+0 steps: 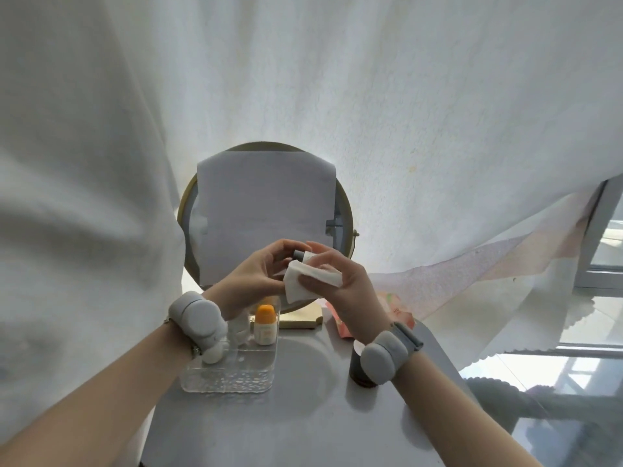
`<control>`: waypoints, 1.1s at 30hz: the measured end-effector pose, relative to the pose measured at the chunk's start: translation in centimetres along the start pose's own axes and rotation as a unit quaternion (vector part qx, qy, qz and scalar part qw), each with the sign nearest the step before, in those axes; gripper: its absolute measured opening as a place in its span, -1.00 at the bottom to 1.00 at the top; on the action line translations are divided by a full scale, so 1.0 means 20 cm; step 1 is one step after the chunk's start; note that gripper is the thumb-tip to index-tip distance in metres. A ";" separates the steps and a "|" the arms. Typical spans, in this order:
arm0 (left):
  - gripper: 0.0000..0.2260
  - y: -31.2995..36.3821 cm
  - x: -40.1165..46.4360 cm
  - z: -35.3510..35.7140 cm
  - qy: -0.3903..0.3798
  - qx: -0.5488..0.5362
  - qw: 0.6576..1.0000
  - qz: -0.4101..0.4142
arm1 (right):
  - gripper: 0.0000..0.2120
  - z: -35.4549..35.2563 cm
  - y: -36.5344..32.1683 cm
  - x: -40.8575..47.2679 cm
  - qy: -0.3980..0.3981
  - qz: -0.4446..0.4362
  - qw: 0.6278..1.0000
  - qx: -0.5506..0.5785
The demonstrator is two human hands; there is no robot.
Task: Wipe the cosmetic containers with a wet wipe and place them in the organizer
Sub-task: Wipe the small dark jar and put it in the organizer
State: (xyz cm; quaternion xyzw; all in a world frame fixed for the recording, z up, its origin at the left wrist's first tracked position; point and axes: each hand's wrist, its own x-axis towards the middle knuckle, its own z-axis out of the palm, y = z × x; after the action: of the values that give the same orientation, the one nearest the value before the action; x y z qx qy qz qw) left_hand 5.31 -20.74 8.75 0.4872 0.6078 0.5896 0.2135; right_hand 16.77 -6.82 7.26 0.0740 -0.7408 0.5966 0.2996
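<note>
Above the table, my left hand (258, 271) grips a small white container with a grey cap (299, 254). My right hand (340, 276) presses a folded white wet wipe (305, 281) around that container, hiding most of its body. Below my hands stands a clear plastic organizer (232, 372). It holds an orange-capped white bottle (264, 323) at its back right, a clear bottle (240, 326) beside it and a white round-topped item (213, 353) at its left. A dark jar (358, 369) stands on the table under my right wrist.
A round gold-framed mirror (340, 203) covered by a white sheet stands behind my hands on a wooden base (303, 320). A pink wipe packet (391, 310) lies at the right. The small grey table (303, 416) ends at a rounded right edge. White cloth hangs all around.
</note>
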 end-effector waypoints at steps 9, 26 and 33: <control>-0.50 0.02 -0.03 -0.03 -0.002 -0.023 1.000 0.020 | -0.93 0.06 -0.04 0.03 0.085 -0.015 0.996 0.033; -0.52 0.03 -0.02 -0.02 0.010 0.022 0.999 0.043 | -0.79 -0.02 -0.16 0.08 -0.044 0.091 0.987 0.127; -0.56 0.03 0.02 0.01 0.030 0.084 0.995 0.048 | -0.80 0.09 -0.16 0.10 -0.010 -0.004 0.992 -0.122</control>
State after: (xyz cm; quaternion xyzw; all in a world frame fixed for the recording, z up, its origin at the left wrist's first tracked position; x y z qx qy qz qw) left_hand 5.42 -20.44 9.43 0.5143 0.6373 0.5600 0.1252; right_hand 16.02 -8.86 10.93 0.0458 -0.8109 0.4997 0.3012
